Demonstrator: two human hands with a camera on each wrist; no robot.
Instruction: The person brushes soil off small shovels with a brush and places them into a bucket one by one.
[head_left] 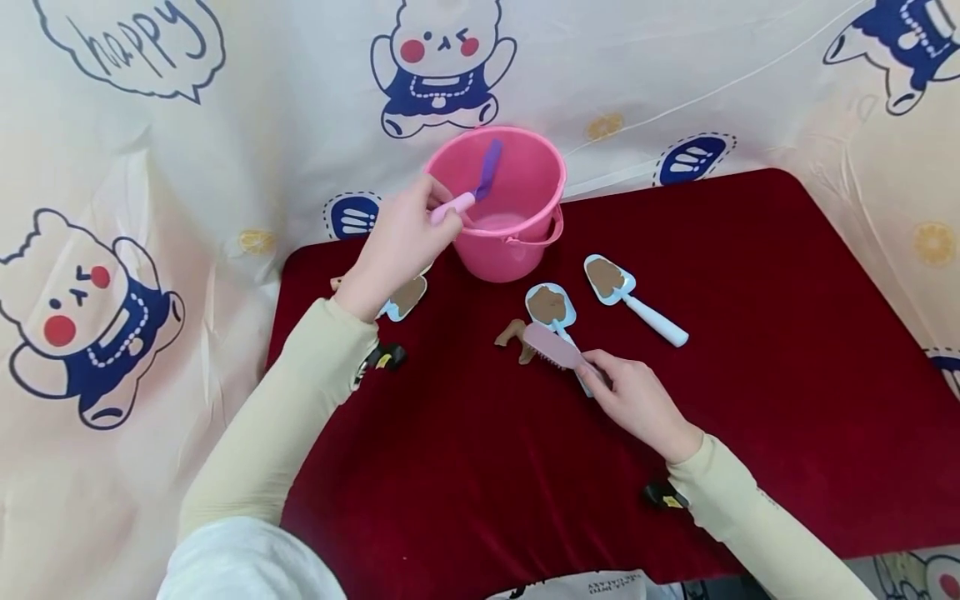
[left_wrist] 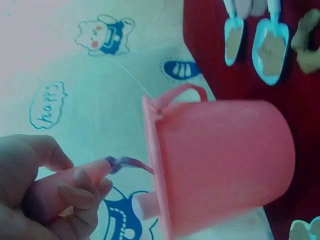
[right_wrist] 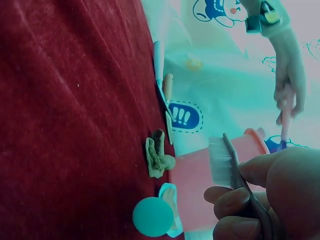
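Between my left fingers (left_wrist: 80, 197) sits a purple tool (head_left: 490, 167) whose blade looks like plain plastic; its pink handle (left_wrist: 92, 172) feels like smooth, fairly matt plastic to my eye. My right fingers (right_wrist: 235, 201) meet a brush (head_left: 551, 343) with a smooth, satin mauve back, and its pale bristles (right_wrist: 218, 162) look fine and synthetic. The pink bucket (head_left: 498, 260) is smooth plastic with a soft sheen. The light-blue scoops (head_left: 658, 322) look like smooth plastic too, with matt brown patches (head_left: 604, 277). Velvety dark-red cloth covers the table (head_left: 772, 350), and my cream sleeve (head_left: 315, 392) is soft, matt fabric.
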